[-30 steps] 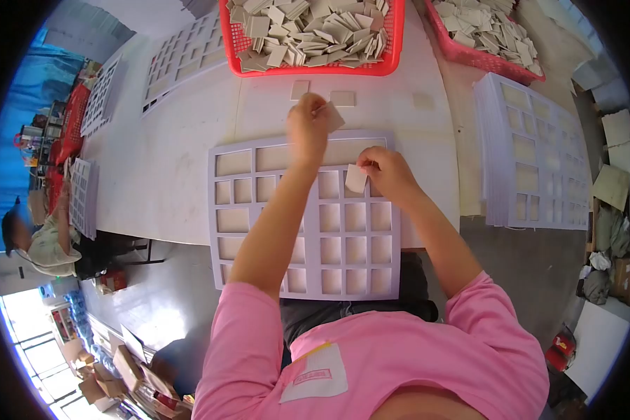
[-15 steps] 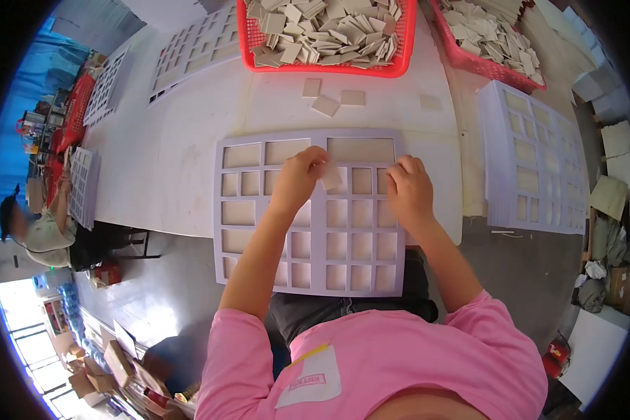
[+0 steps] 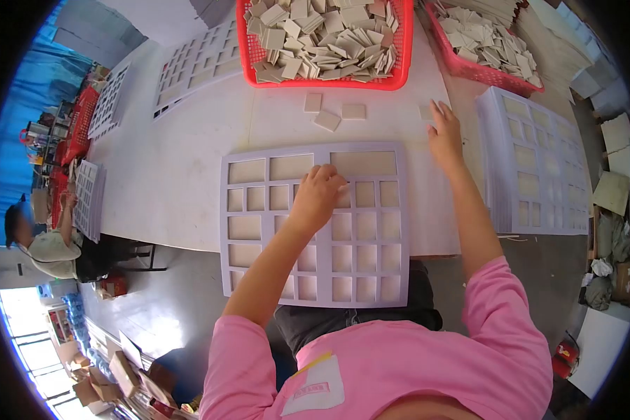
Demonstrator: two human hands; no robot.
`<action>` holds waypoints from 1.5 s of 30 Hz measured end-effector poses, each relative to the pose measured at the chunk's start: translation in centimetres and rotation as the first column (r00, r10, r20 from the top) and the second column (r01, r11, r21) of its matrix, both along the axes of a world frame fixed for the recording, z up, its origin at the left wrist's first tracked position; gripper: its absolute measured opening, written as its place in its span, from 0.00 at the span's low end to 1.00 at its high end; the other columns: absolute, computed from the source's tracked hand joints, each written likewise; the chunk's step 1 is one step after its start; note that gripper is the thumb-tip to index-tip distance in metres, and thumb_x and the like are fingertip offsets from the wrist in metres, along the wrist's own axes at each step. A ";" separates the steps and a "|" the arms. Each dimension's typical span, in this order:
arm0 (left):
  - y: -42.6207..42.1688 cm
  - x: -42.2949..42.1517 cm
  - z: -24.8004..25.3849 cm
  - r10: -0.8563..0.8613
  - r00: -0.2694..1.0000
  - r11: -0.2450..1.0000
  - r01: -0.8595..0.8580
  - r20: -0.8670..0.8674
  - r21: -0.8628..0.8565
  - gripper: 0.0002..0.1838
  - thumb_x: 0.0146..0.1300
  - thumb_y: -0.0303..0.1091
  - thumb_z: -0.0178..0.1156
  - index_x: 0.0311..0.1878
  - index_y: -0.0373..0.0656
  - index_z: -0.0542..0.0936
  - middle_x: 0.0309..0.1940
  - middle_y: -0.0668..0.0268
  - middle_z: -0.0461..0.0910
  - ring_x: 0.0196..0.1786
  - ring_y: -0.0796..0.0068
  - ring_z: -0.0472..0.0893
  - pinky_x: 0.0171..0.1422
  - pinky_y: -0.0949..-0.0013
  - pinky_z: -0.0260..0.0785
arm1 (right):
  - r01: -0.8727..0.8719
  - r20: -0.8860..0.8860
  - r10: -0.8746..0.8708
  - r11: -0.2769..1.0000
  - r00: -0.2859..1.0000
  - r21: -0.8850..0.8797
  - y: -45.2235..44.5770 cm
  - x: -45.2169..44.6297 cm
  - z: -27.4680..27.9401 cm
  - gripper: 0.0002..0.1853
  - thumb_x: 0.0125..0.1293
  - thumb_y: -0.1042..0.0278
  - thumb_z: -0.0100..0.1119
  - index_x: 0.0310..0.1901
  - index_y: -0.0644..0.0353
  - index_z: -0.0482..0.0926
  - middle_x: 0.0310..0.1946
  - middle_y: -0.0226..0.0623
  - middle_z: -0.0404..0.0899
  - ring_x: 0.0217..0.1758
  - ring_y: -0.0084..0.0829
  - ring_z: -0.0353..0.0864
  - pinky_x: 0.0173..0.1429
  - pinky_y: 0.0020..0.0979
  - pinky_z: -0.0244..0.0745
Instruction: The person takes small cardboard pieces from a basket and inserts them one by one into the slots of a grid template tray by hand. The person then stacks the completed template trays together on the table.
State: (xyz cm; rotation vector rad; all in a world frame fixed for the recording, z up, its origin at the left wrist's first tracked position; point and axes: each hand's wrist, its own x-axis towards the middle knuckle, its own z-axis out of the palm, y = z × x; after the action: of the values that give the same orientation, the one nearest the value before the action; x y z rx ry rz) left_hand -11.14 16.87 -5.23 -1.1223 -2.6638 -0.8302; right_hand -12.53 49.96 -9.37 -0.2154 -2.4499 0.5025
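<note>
A pale lilac frame panel (image 3: 323,231) with rows of rectangular openings lies in front of me, its near edge over my lap. My left hand (image 3: 318,199) is on its upper middle, fingers bent together at a small opening. A grey cardboard square (image 3: 343,199) shows at its fingertips, partly covered by the hand. Away from the panel, up and to the right, my right hand (image 3: 446,134) reaches over the table with fingers apart and nothing held. Its fingertips are beside a faint pale square (image 3: 425,112) on the tabletop.
Several loose cardboard squares (image 3: 327,120) lie beyond the panel. A red basket (image 3: 325,82) full of squares stands behind them, a second red basket (image 3: 479,68) to its right. Stacked panels (image 3: 532,164) stand at the right. A person (image 3: 52,245) sits at far left.
My right hand has left the panel's right edge and moved up and right across the table. My left hand has lowered the cardboard square into an opening. The view has shifted slightly.
</note>
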 end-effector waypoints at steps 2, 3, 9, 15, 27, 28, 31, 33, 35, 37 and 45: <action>0.3 -0.6 0.4 -0.006 0.994 1.000 0.008 0.106 -0.011 0.05 0.55 0.29 0.66 0.36 0.45 0.83 0.38 0.61 0.79 0.44 0.56 0.79 0.52 0.59 0.71 | -0.077 0.172 0.067 0.996 0.983 0.052 1.6 -0.8 -0.6 0.24 0.56 0.75 0.63 0.57 0.54 0.77 0.55 0.43 0.74 0.60 0.48 0.70 0.63 0.44 0.70; 0.1 -1.6 0.5 -0.019 0.973 1.000 0.020 0.231 -0.002 0.05 0.56 0.31 0.66 0.36 0.44 0.84 0.37 0.60 0.80 0.43 0.56 0.79 0.50 0.59 0.71 | -0.118 0.262 0.096 0.990 0.960 0.072 1.9 -0.9 -0.8 0.23 0.55 0.75 0.64 0.55 0.54 0.78 0.54 0.43 0.74 0.59 0.47 0.71 0.62 0.44 0.70; 3.1 -9.6 0.8 0.387 0.857 0.893 -0.440 0.339 0.092 0.14 0.59 0.40 0.65 0.40 0.38 0.84 0.38 0.53 0.82 0.43 0.53 0.81 0.47 0.57 0.72 | -0.084 0.392 0.085 0.996 0.916 -0.020 2.8 -1.7 0.7 0.11 0.51 0.76 0.65 0.38 0.57 0.79 0.46 0.39 0.78 0.52 0.46 0.76 0.54 0.43 0.73; 4.8 -12.2 -2.9 0.505 0.861 0.863 -0.506 0.054 -0.010 0.14 0.57 0.36 0.67 0.44 0.42 0.81 0.45 0.54 0.79 0.50 0.51 0.78 0.55 0.53 0.70 | 0.007 0.473 0.124 0.964 0.872 -0.266 1.1 -0.7 3.4 0.08 0.54 0.77 0.64 0.37 0.61 0.78 0.36 0.43 0.80 0.43 0.46 0.79 0.49 0.40 0.74; -0.4 -3.4 3.6 0.097 0.799 0.910 -0.312 0.593 0.272 0.05 0.59 0.23 0.59 0.39 0.37 0.79 0.27 0.65 0.79 0.33 0.79 0.76 0.41 0.72 0.70 | -0.039 0.250 0.591 0.432 0.767 -0.901 -12.4 10.6 5.1 0.07 0.62 0.82 0.58 0.41 0.63 0.78 0.31 0.30 0.79 0.29 0.21 0.76 0.33 0.24 0.73; -1.1 -2.2 3.3 0.069 0.781 0.923 -0.286 0.621 0.257 0.05 0.59 0.23 0.59 0.39 0.37 0.79 0.27 0.65 0.79 0.33 0.79 0.76 0.41 0.72 0.70 | -0.073 0.275 0.624 0.473 0.732 -0.878 -12.8 11.0 4.9 0.07 0.62 0.82 0.59 0.41 0.64 0.78 0.32 0.31 0.79 0.29 0.21 0.76 0.34 0.25 0.73; -3.0 1.1 2.6 0.038 0.729 0.954 -0.229 0.684 0.191 0.06 0.59 0.22 0.58 0.39 0.37 0.79 0.28 0.65 0.80 0.33 0.78 0.76 0.41 0.72 0.70 | -0.185 0.273 0.589 0.599 0.760 -0.779 -13.9 12.0 5.2 0.09 0.57 0.81 0.59 0.40 0.64 0.78 0.32 0.40 0.81 0.36 0.35 0.81 0.42 0.34 0.75; -3.2 2.8 3.1 0.069 0.716 0.970 -0.212 0.695 0.121 0.06 0.58 0.21 0.58 0.39 0.37 0.79 0.28 0.65 0.80 0.33 0.78 0.77 0.41 0.72 0.70 | -0.207 0.291 0.592 0.630 0.751 -0.748 -14.0 12.2 5.3 0.08 0.59 0.81 0.60 0.40 0.65 0.78 0.32 0.37 0.79 0.34 0.29 0.78 0.41 0.30 0.73; -3.3 3.8 2.2 0.044 0.724 0.966 -0.206 0.689 0.154 0.06 0.58 0.20 0.58 0.39 0.37 0.80 0.29 0.65 0.81 0.34 0.75 0.78 0.42 0.70 0.71 | -0.246 0.293 0.586 0.668 0.755 -0.703 -14.1 12.3 5.1 0.07 0.59 0.81 0.60 0.40 0.65 0.78 0.32 0.36 0.78 0.34 0.28 0.77 0.40 0.29 0.73; -2.9 4.6 1.7 0.065 0.748 0.966 -0.213 0.661 0.145 0.06 0.58 0.21 0.58 0.38 0.37 0.79 0.30 0.63 0.82 0.35 0.71 0.80 0.43 0.68 0.72 | -0.297 0.281 0.579 0.706 0.765 -0.643 -14.1 12.5 4.0 0.07 0.58 0.82 0.59 0.40 0.65 0.78 0.33 0.36 0.77 0.34 0.31 0.79 0.39 0.31 0.74; -1.5 5.8 0.0 0.055 0.978 0.994 -0.073 0.203 0.083 0.05 0.55 0.25 0.63 0.37 0.44 0.80 0.38 0.62 0.76 0.47 0.56 0.76 0.50 0.57 0.70 | -0.357 0.357 0.507 0.840 0.784 -0.408 -14.9 12.6 4.0 0.07 0.58 0.75 0.61 0.39 0.58 0.78 0.41 0.38 0.75 0.41 0.45 0.79 0.43 0.43 0.76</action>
State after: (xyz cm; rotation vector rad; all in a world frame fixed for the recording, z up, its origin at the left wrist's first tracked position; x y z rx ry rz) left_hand -5.33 15.35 -5.26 -0.9744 -2.7727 -1.0928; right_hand 0.09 35.05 -5.37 0.1409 -2.8727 1.1812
